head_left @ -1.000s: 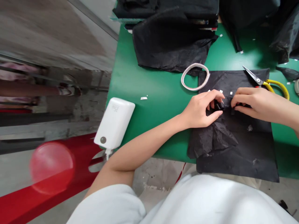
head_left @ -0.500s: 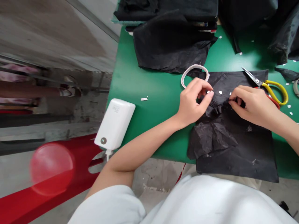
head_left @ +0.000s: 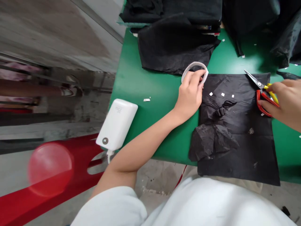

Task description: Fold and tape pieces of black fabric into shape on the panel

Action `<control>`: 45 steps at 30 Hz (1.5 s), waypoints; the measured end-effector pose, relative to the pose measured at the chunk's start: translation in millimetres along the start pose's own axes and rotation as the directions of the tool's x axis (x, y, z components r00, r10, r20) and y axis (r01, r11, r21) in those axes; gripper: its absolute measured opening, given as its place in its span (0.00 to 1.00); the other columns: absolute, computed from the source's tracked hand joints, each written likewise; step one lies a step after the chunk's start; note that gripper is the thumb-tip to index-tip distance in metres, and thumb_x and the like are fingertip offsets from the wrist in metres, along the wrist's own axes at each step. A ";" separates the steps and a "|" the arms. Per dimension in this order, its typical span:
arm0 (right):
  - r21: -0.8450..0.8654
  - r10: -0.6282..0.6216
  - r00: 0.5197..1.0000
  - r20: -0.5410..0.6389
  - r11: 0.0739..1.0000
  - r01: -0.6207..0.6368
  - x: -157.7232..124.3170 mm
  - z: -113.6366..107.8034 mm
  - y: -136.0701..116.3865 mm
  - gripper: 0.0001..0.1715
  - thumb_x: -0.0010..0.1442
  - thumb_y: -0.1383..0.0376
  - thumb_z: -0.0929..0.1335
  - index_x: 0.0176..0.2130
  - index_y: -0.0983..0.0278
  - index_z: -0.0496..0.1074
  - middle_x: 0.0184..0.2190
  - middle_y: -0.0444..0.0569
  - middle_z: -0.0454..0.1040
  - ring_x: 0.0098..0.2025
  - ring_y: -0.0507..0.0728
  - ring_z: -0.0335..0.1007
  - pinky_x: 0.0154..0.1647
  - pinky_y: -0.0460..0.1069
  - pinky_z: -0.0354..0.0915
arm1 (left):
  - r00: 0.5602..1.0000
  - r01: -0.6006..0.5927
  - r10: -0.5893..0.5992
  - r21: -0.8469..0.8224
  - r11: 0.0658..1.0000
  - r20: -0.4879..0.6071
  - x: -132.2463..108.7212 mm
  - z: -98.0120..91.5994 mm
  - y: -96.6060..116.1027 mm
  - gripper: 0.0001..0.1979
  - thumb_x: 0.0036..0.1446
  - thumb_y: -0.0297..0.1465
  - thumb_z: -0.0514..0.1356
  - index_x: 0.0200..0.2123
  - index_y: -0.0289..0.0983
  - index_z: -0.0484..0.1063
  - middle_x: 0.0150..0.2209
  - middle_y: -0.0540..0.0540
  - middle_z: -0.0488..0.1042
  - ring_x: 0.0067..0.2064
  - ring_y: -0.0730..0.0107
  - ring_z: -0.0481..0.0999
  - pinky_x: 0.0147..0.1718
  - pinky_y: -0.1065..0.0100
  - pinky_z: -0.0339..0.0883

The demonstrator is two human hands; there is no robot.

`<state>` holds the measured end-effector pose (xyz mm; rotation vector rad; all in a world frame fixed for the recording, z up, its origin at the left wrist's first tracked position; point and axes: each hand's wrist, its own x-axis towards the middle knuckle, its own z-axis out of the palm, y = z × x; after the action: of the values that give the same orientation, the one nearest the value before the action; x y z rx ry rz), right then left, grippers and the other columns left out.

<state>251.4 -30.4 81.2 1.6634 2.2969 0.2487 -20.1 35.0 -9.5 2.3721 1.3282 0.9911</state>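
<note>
Upper centre, left hand point(head_left: 189, 94) grips white ring-shaped band point(head_left: 196, 63); right hand point(head_left: 285, 102) grasps yellow-and-red-handled metal scissors point(head_left: 259, 83), apparently for control.

Tape ring point(head_left: 195, 63): white, thin-walled, grasped, near side hidden; just beyond far-left corner of black sheet point(head_left: 255, 146). Scissors point(head_left: 259, 83): one yellow handle, one red, handles gripped; blades appear together, tips toward far left, over sheet's far-right corner. Sheet: creased, spread out, reaching past near edge of desk point(head_left: 131, 72); three white squares point(head_left: 222, 94) across far half.
</note>
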 end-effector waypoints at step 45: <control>0.483 0.048 0.936 -0.350 0.865 0.136 32.0 18.2 -18.0 0.22 0.53 0.52 0.68 0.40 0.62 0.61 0.32 0.50 0.72 0.30 0.57 0.66 0.28 0.49 0.57 | 0.999 0.004 -0.029 -0.712 0.702 -0.023 -10.3 -3.5 31.7 0.12 0.65 0.35 0.54 0.51 0.46 0.62 0.38 0.48 0.70 0.32 0.77 0.73 0.30 0.72 0.74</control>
<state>232.1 -6.3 54.2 1.9243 2.8533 -0.0868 -5.4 8.5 4.8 1.7346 0.7465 1.2547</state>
